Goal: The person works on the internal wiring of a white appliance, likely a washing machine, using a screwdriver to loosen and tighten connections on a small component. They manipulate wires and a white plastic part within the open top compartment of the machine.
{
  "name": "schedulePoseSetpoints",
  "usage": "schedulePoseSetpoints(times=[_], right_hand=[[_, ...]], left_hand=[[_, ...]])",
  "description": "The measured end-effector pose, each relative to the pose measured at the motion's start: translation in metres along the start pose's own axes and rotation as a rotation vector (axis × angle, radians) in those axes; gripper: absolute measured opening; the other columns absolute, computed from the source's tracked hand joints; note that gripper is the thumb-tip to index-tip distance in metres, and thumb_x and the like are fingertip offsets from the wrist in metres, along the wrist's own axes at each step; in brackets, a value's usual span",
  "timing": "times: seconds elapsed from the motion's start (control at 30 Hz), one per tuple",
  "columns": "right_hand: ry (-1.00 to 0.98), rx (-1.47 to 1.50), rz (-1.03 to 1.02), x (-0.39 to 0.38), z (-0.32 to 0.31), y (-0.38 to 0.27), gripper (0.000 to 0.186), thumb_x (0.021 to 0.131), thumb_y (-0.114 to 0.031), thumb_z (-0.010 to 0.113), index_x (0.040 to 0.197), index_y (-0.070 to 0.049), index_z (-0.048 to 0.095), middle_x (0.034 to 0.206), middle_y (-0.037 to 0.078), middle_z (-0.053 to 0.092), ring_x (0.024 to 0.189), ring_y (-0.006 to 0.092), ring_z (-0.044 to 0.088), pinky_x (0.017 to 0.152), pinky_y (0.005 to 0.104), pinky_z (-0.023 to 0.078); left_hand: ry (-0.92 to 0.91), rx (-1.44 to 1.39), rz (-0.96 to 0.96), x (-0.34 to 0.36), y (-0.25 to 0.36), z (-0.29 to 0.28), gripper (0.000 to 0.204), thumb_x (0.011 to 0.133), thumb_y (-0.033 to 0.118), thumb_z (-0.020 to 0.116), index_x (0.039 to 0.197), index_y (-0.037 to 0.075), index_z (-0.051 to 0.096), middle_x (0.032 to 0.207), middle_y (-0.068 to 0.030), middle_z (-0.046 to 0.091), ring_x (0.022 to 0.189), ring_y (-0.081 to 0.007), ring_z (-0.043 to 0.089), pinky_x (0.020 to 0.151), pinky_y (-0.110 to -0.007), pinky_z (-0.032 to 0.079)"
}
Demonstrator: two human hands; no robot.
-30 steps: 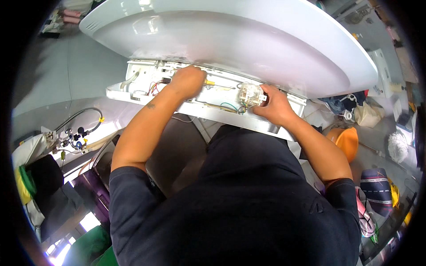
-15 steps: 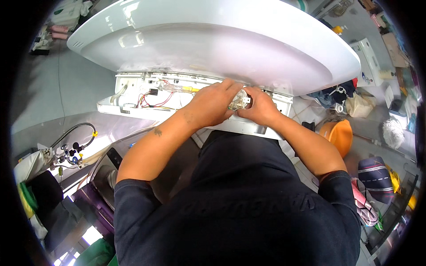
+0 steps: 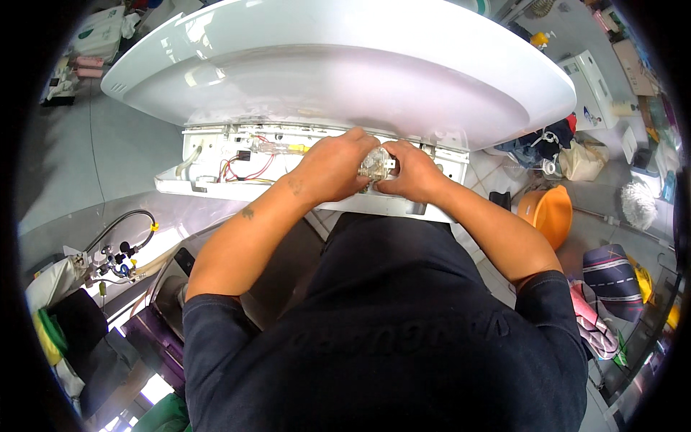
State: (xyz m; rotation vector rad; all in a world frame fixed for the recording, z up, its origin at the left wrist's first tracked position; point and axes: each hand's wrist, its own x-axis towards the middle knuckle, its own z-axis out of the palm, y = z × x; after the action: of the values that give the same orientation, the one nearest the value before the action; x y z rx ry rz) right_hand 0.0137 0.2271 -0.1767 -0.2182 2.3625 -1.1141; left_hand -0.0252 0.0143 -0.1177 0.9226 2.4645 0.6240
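Left hand [image 3: 335,167], at 9 o'clock of the clear plastic component [image 3: 376,165], has come across from the wiring [image 3: 248,162]; right hand [image 3: 412,173] joins it, both grasping the component for seating

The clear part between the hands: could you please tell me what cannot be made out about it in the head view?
- Clear part: mostly covered by the left hand and right hand; its shape and each grip are hidden.
- Red wires: too small to trace.
- White panel: its near edge is hidden by the forearms.
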Motion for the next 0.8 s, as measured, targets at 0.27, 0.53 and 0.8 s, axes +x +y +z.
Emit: schedulePoseSetpoints(times=[0.27,0.53,0.8], right_hand=[[0.042,-0.014,-0.026,-0.001,0.002,0.0,0.066,0.072,-0.034,0.088,0.131,-0.012,0.067,0.117,0.02,0.066,0.113,0.0393,0.066,0.099,0.0459,0.053],[0.04,-0.026,-0.004,0.0,0.001,0.001,0.062,0.072,-0.035,0.088,0.126,-0.01,0.068,0.113,0.02,0.067,0.11,0.0391,0.066,0.097,0.0461,0.053],[0.055,0.006,-0.035,0.001,0.004,0.006,0.058,0.074,-0.028,0.09,0.124,-0.007,0.068,0.104,0.012,0.064,0.09,0.0257,0.064,0.083,0.039,0.053]], left_hand=[[0.024,-0.005,0.007,-0.001,0.0,-0.002,0.057,0.078,0.013,0.085,0.13,0.005,0.066,0.122,-0.0177,0.068,0.108,-0.0399,0.069,0.094,-0.046,0.057],[0.115,-0.038,0.019,-0.006,-0.003,-0.007,0.058,0.077,0.01,0.085,0.131,0.005,0.065,0.121,-0.0186,0.067,0.105,-0.0402,0.069,0.091,-0.046,0.058],[0.147,-0.121,0.062,-0.014,-0.008,-0.007,0.064,0.076,0.009,0.086,0.136,0.006,0.063,0.124,-0.0169,0.067,0.098,-0.0353,0.07,0.088,-0.044,0.058]])
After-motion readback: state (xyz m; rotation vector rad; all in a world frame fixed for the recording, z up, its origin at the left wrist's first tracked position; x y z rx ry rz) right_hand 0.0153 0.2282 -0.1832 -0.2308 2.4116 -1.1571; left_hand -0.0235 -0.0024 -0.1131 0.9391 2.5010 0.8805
